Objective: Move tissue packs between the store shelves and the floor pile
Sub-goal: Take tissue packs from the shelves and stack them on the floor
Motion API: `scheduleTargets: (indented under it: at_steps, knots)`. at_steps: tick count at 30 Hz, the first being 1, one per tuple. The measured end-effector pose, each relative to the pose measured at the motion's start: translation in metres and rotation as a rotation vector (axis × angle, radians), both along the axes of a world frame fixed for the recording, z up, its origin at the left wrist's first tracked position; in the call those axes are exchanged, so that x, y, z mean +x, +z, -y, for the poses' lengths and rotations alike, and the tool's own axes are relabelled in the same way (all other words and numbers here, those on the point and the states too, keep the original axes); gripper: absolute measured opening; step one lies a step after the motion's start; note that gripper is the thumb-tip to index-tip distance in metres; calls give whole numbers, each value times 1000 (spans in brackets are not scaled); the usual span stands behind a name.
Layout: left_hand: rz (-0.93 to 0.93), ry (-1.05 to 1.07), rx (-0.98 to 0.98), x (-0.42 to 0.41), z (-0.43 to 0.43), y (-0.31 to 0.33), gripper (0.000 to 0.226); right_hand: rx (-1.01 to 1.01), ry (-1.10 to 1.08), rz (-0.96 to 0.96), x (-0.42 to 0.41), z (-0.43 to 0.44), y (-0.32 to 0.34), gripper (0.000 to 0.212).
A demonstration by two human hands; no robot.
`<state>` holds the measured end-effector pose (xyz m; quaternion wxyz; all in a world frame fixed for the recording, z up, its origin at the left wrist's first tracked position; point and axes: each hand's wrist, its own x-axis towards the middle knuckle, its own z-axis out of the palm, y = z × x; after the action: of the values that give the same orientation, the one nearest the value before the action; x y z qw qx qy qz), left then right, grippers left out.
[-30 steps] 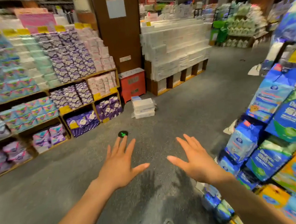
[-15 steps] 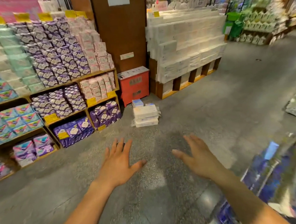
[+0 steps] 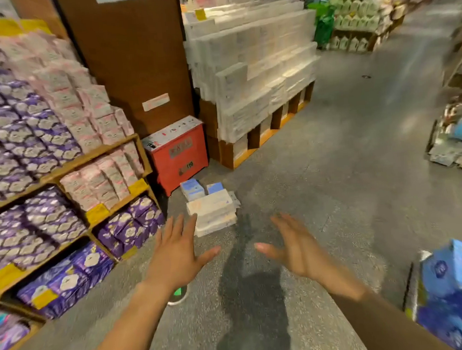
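Observation:
A small floor pile of white tissue packs (image 3: 213,211) lies on the grey floor, with two light-blue packs (image 3: 192,189) behind it. My left hand (image 3: 175,252) is held out just short of the pile, fingers spread, holding nothing. My right hand (image 3: 295,247) reaches forward to the right of it, also spread and empty. Wooden store shelves (image 3: 100,154) on the left are filled with purple and pink packs. A large stack of white tissue packs (image 3: 252,69) stands on a wooden base beyond the pile.
A red box (image 3: 180,153) sits against a brown pillar (image 3: 128,59) just behind the pile. Blue packs (image 3: 448,290) crowd the lower right. More goods stand at the right edge (image 3: 460,142). A round green-marked sticker (image 3: 179,293) lies on the floor under my left wrist.
The view has swung left and closed in on the floor pile. Both hands stayed spread and empty, now nearer the pile. The blue display on the right has mostly left the view.

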<state>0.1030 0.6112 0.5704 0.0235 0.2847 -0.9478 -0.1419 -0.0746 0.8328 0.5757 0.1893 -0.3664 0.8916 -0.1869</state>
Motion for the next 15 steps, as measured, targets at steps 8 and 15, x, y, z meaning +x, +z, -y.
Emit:
scheduleTargets:
  at_steps: [8, 15]
  knots:
    - [22, -76, 7, -145, 138, -22, 136, 51, -68, 104, -138, 134, -14, 96]
    - [55, -21, 35, -296, 262, -81, 120, 49, 15, 97, -310, 273, -65, 91]
